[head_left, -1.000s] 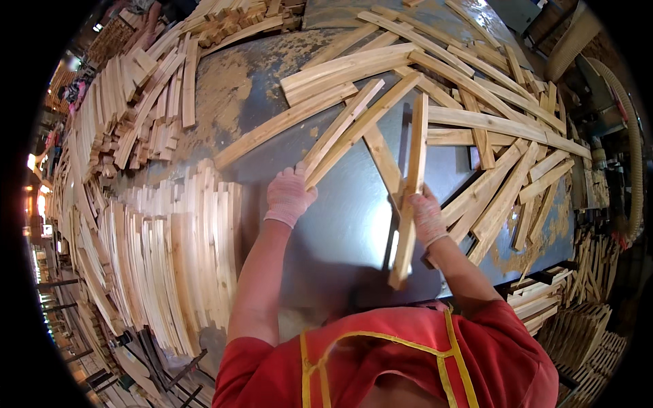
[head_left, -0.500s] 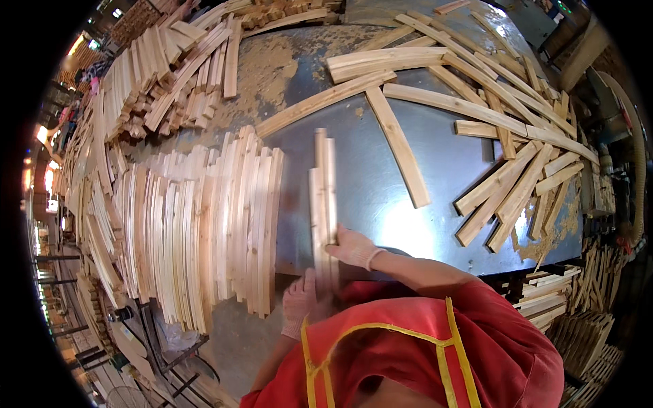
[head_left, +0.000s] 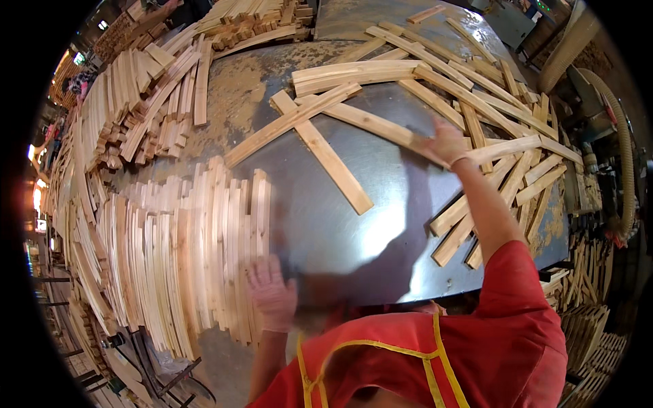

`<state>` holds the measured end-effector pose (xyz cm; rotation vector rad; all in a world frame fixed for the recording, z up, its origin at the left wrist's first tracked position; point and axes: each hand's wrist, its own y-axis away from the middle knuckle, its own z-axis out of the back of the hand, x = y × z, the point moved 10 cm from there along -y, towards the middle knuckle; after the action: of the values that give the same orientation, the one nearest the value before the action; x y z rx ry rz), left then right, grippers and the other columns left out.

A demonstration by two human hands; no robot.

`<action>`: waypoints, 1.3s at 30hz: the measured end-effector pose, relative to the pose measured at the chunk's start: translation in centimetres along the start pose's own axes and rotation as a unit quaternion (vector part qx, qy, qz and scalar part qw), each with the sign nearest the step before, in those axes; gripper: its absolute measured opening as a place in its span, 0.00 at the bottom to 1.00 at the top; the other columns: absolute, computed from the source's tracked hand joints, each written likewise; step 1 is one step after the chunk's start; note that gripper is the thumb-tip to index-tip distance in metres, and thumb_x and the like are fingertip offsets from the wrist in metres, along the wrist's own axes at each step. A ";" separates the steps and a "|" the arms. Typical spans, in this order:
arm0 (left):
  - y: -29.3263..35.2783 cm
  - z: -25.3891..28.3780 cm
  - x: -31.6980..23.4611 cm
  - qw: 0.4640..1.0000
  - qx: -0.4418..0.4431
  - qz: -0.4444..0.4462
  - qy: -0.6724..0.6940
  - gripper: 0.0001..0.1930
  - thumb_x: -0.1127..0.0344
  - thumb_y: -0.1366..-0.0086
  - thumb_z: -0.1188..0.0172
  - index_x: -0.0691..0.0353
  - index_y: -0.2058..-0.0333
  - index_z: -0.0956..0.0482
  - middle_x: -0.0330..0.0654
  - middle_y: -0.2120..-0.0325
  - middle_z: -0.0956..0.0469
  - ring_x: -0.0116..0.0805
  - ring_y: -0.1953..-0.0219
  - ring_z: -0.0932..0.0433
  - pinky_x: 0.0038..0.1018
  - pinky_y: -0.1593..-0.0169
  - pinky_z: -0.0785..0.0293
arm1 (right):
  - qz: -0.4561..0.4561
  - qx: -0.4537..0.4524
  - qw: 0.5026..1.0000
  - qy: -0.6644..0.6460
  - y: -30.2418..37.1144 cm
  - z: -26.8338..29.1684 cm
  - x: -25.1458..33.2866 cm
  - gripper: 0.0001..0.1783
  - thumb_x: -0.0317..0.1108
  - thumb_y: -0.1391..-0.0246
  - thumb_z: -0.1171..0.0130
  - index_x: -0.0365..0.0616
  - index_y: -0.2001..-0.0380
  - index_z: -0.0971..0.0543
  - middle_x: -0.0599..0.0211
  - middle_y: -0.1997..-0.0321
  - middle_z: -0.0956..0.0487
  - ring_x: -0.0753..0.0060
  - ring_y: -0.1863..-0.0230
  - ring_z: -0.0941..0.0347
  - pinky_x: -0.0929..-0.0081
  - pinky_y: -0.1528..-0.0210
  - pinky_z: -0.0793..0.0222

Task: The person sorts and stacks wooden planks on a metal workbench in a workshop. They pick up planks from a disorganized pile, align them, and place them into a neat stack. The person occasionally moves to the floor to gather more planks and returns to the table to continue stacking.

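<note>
My right hand, in a pale glove, reaches out over the table and grips a wooden board near its right end; motion smears the fingers a little. The board's left end crosses two other boards, one of them a slanting board. At the left, my gloved left hand is open, its fingers spread against the near right end of a row of wooden strips. These strips stand closely side by side, running away from me. The rightmost strips reach a little farther back than those beside them.
A loose heap of boards covers the right of the metal table. Stacked wood lies at the far left, with sawdust beside it. A ribbed hose hangs at the far right. A metal frame stands at lower left.
The wooden strips I held upright in front of me have joined the row's right end. My right hand has moved out to the boards; two boards have shifted left. My left hand has opened.
</note>
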<state>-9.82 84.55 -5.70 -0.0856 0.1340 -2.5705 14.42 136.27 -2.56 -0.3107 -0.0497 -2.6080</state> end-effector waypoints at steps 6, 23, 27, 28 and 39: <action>-11.9 -5.1 -12.9 0.978 0.045 -0.002 0.206 0.43 0.47 0.39 0.30 0.60 0.30 0.33 0.51 0.32 0.35 0.57 0.30 0.37 0.52 0.29 0.40 | 0.011 0.118 0.992 -0.039 -1.2 -4.7 -0.7 0.47 0.59 0.54 0.27 0.42 0.36 0.28 0.45 0.41 0.21 0.40 0.38 0.25 0.52 0.36 0.27; 4.2 -7.6 -5.5 0.753 0.372 0.230 0.491 0.45 0.63 0.42 0.35 0.49 0.24 0.41 0.60 0.39 0.24 0.57 0.37 0.23 0.42 0.33 0.28 | 0.050 0.399 0.833 -0.380 26.9 -16.2 15.1 0.59 0.41 0.47 0.36 0.30 0.21 0.57 0.34 0.38 0.23 0.44 0.39 0.21 0.59 0.34 0.27; 7.8 -4.9 -3.5 0.847 0.387 0.047 0.363 0.36 0.60 0.38 0.36 0.59 0.31 0.30 0.55 0.35 0.26 0.59 0.35 0.26 0.45 0.31 0.31 | 0.071 0.491 0.842 -0.211 29.4 -17.0 23.4 0.57 0.46 0.44 0.41 0.27 0.23 0.58 0.26 0.43 0.22 0.31 0.41 0.22 0.49 0.38 0.26; 6.5 -2.7 -2.2 0.891 0.309 0.054 0.328 0.35 0.60 0.37 0.36 0.60 0.31 0.30 0.56 0.35 0.26 0.58 0.34 0.27 0.45 0.31 0.31 | 0.105 0.472 0.854 -0.190 29.9 -17.4 26.0 0.54 0.48 0.40 0.42 0.22 0.26 0.53 0.27 0.46 0.20 0.29 0.43 0.21 0.48 0.40 0.25; 1.4 -2.3 5.8 0.990 0.041 0.011 0.131 0.36 0.51 0.35 0.34 0.60 0.32 0.30 0.48 0.30 0.34 0.55 0.28 0.39 0.50 0.28 0.41 | 0.343 0.437 0.757 -0.345 28.9 -14.7 37.4 0.31 0.55 0.40 0.39 0.40 0.47 0.16 0.47 0.48 0.14 0.47 0.47 0.17 0.55 0.41 0.25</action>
<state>-14.15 80.41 -7.98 0.2837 0.1262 -2.5520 -6.04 91.66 -8.96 -0.7367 -1.1342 -1.3916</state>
